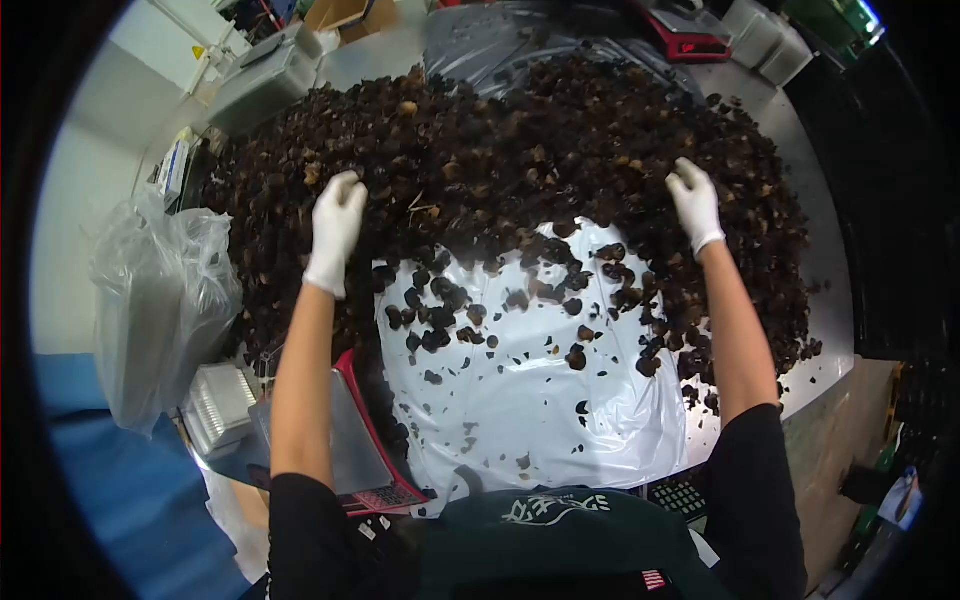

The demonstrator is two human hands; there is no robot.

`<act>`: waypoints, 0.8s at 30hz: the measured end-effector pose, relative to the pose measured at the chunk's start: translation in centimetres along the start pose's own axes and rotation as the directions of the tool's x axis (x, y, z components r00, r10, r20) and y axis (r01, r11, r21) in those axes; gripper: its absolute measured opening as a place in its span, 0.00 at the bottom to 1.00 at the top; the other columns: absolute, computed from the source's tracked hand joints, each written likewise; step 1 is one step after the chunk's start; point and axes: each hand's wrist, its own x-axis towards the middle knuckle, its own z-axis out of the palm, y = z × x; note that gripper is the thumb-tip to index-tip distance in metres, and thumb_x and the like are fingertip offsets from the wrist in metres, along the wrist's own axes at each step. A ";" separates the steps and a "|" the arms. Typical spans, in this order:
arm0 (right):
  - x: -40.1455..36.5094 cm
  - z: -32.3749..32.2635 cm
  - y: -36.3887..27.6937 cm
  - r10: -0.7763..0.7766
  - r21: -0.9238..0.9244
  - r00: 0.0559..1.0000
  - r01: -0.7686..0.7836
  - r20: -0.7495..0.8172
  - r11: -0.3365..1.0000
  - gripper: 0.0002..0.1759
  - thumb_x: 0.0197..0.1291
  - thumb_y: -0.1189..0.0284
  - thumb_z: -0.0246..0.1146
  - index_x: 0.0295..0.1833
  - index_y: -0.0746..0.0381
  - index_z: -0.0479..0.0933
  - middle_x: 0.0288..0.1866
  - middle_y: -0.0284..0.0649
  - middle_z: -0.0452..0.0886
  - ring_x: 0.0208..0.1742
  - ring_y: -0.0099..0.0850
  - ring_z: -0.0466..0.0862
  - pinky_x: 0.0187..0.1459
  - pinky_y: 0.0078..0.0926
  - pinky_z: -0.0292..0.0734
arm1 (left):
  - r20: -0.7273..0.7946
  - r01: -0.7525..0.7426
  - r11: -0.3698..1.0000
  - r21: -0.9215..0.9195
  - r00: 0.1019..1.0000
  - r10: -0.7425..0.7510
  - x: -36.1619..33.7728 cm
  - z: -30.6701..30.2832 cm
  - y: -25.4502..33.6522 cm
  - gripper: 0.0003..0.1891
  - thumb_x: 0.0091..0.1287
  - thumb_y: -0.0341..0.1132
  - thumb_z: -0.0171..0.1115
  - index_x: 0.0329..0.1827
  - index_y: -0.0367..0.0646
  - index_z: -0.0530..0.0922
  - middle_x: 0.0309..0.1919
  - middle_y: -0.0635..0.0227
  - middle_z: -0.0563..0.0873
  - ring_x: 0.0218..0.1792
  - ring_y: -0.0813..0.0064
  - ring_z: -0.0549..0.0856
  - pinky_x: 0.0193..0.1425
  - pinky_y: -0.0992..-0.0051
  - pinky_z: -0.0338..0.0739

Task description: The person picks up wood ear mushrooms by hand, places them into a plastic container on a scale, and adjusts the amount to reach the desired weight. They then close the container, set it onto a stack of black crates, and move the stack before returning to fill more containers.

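Observation:
Both my hands wear white gloves and are held wide apart over a broad heap of dark brown, curled dried pieces (480, 150) that look like dried black fungus. My left hand (338, 222) is above the heap's left part, fingers curled in. Over the right part, my right hand (694, 205) has its fingers bent and drawn together. Whatever either hand may hold is hidden or too small to make out. Between my forearms lies a white plastic sheet (520, 400), with loose pieces and small crumbs scattered over it. Part of the heap at its upper edge looks blurred.
A red-edged scale (375, 430) is by my left forearm, and another red scale (690, 42) stands at the back right. Clear plastic bags (160, 300) and clear trays (218, 405) sit at the left. More clear containers (768, 42) stand back right. The metal table's edge (835, 300) runs along the right.

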 end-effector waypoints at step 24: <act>-25.1 -0.4 -7.4 -0.329 0.119 0.417 0.455 0.847 0.883 0.26 0.54 0.73 0.62 0.62 0.51 0.78 0.74 0.48 0.68 0.69 0.46 0.73 0.68 0.41 0.69 | 0.694 -0.061 0.995 0.079 0.719 -0.011 -33.6 4.1 9.8 0.31 0.57 0.38 0.71 0.66 0.45 0.74 0.67 0.55 0.70 0.68 0.46 0.64 0.73 0.54 0.61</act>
